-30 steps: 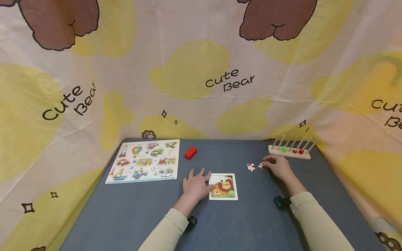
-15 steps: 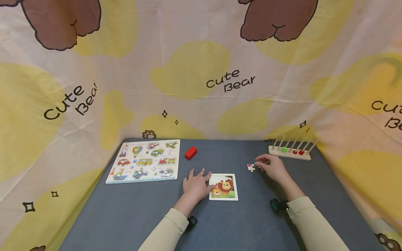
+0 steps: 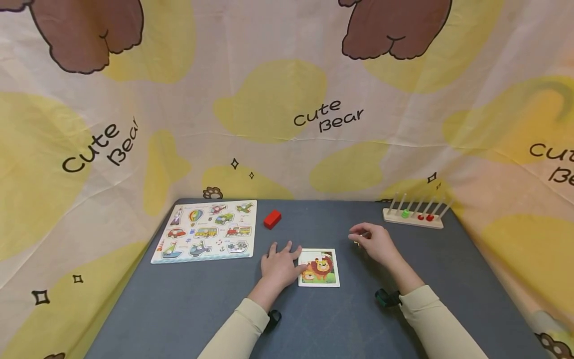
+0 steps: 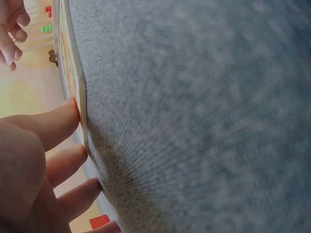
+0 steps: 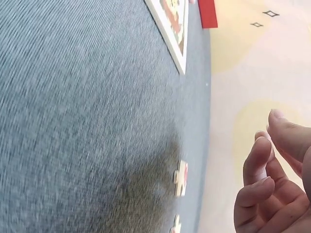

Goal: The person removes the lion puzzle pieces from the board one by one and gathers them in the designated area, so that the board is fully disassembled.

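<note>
In the head view my left hand (image 3: 280,268) lies on the table at the left side of a small lion jigsaw puzzle (image 3: 337,271), its fingers spread. The left wrist view shows the thumb touching the edge of the puzzle's frame (image 4: 80,92). My right hand (image 3: 375,243) is to the right of the puzzle and partly covers a jigsaw piece (image 3: 357,244). From the right wrist, two loose pieces appear on the table, one nearer (image 5: 181,178) and one cut off at the bottom (image 5: 176,225). The right fingers (image 5: 257,155) are loosely bent above them, holding nothing.
A vehicle picture board (image 3: 186,245) lies at the back left, with a red block (image 3: 272,219) beside it. At the back right stands a wooden peg rack (image 3: 417,222) carrying green and red beads. A printed cloth (image 3: 269,149) hangs behind the table.
My right hand has moved left, from the right-hand jigsaw piece to over the left-hand one. My left hand and the puzzle have stayed in place.
</note>
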`<state>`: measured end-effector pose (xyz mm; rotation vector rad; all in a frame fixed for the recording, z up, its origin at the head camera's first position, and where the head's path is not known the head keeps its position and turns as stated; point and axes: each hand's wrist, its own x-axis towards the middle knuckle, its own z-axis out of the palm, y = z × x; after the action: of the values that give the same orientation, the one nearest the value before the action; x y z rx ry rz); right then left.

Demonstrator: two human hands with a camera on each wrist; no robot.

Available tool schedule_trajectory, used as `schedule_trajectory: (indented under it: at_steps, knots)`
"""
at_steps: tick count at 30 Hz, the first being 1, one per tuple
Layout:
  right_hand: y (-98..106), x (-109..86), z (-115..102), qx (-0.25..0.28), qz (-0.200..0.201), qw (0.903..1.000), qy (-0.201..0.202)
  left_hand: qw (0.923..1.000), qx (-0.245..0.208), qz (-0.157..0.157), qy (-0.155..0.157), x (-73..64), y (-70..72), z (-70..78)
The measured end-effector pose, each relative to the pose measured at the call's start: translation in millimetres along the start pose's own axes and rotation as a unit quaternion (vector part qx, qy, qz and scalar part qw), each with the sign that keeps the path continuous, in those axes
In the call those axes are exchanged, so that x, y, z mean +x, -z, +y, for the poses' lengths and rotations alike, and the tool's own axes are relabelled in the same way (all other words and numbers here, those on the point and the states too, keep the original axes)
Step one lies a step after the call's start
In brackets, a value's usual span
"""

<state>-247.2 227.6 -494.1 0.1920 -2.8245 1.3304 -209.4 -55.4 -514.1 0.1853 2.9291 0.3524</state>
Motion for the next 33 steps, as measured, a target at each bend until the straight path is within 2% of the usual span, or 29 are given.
schedule_trajectory:
  at_steps: [13,23,27,33]
  knots:
    - [-20,-4.4,-9,0.007,-0.004,0.9999,0.009,1.0000,-0.003,-0.002,0.000,-1.3,2.6,0.3]
    - [-39,-9.2,-14,0.024,-0.031,0.9991,0.017,1.0000,-0.003,-0.002,0.005,-1.9,3.0,0.6]
    - [-47,-10.9,-13,0.016,-0.039,0.9990,0.016,1.0000,-0.004,-0.005,0.005,-1.8,2.1,1.1]
    - [-59,-12.6,-12,0.000,-0.088,0.9958,0.025,1.0000,-0.002,-0.003,0.004,-1.4,2.2,1.5]
